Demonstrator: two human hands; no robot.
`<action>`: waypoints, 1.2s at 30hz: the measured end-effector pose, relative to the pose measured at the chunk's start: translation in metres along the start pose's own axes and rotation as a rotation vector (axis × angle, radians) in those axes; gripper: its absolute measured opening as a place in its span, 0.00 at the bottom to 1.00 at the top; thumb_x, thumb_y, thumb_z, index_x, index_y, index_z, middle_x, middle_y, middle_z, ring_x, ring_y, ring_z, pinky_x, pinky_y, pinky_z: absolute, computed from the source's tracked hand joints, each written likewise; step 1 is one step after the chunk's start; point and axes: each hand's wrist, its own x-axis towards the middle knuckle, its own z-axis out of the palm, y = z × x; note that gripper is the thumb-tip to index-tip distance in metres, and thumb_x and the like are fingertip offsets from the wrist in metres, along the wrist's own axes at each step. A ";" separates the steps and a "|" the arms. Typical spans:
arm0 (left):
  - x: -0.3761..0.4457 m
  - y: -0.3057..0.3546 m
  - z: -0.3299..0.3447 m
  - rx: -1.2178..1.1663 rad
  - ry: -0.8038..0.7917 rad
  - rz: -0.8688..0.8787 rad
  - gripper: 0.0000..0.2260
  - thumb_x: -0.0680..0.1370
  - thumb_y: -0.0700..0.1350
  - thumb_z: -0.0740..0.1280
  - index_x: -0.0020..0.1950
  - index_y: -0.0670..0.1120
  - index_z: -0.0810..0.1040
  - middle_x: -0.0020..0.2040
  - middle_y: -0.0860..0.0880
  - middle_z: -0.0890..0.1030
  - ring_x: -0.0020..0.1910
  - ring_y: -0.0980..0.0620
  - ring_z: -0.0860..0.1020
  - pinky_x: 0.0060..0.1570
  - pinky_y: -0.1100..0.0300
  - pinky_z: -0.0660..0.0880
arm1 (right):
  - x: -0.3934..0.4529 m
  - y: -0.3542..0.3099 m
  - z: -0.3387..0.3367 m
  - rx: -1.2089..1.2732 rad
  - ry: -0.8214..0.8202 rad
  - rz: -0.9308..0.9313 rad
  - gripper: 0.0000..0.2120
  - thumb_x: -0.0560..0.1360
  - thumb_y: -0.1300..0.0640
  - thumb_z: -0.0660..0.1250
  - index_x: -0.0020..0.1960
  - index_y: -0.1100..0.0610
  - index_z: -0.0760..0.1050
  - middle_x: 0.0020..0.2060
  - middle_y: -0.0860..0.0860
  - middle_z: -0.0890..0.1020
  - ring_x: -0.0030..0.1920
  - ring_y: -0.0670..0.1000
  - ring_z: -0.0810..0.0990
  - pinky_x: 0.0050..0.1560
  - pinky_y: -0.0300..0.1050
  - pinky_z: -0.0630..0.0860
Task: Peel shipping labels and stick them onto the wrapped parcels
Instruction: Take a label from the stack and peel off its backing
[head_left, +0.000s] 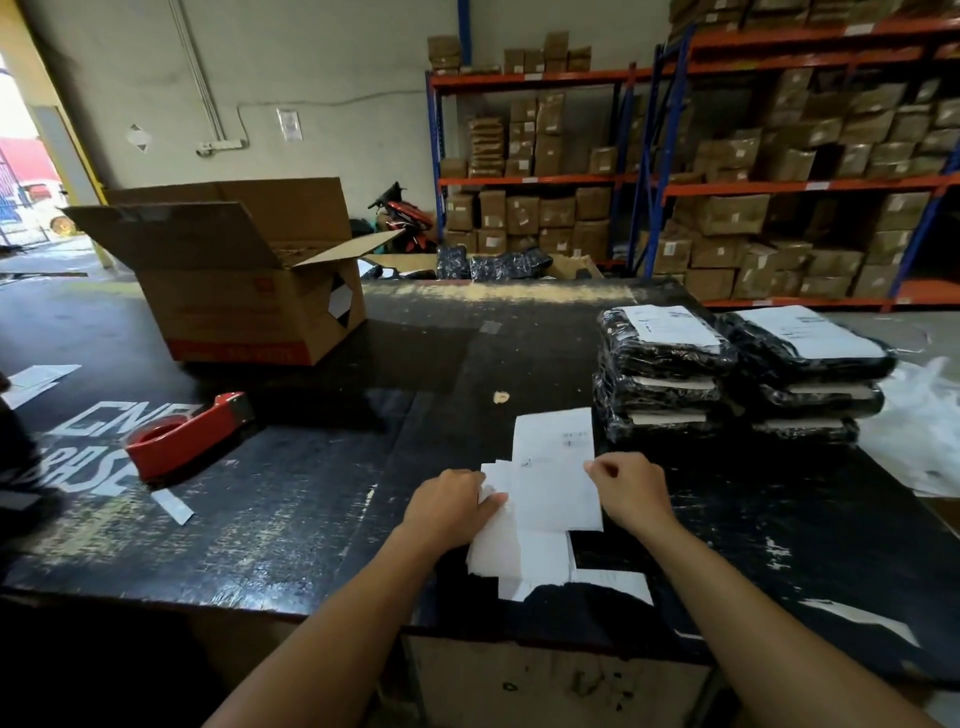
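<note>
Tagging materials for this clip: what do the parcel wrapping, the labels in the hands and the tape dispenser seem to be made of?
Parcels: apparently black plastic film, glossy and crinkled, catching light.
Labels, pinched by the left hand and right hand: thin matte white paper with faint print, probably adhesive-backed.
Tape dispenser: red body with a smooth sheen, painted metal or plastic; cannot tell which.

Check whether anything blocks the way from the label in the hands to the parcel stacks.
Nothing visible does. The label, held by the left hand and right hand, has only bare table between it and the parcel stacks at right.
</note>
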 end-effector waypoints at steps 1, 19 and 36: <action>0.004 0.001 -0.006 -0.016 0.011 -0.009 0.21 0.78 0.60 0.58 0.58 0.44 0.76 0.56 0.45 0.80 0.52 0.45 0.78 0.48 0.53 0.74 | 0.000 -0.003 -0.009 0.053 0.030 -0.019 0.13 0.77 0.54 0.64 0.37 0.59 0.79 0.34 0.54 0.81 0.37 0.51 0.76 0.37 0.44 0.67; 0.028 0.095 -0.159 -1.321 -0.083 0.285 0.16 0.76 0.36 0.66 0.61 0.47 0.73 0.54 0.43 0.81 0.48 0.46 0.83 0.44 0.53 0.81 | -0.020 -0.066 -0.164 0.357 0.013 -0.354 0.06 0.74 0.59 0.68 0.50 0.54 0.80 0.42 0.50 0.85 0.36 0.37 0.81 0.37 0.28 0.76; 0.020 0.109 -0.171 -1.107 -0.147 0.408 0.16 0.75 0.37 0.67 0.60 0.53 0.73 0.53 0.44 0.81 0.47 0.45 0.83 0.46 0.50 0.81 | -0.023 -0.083 -0.197 0.272 -0.112 -0.381 0.13 0.73 0.64 0.68 0.53 0.50 0.75 0.41 0.51 0.86 0.45 0.50 0.84 0.48 0.43 0.81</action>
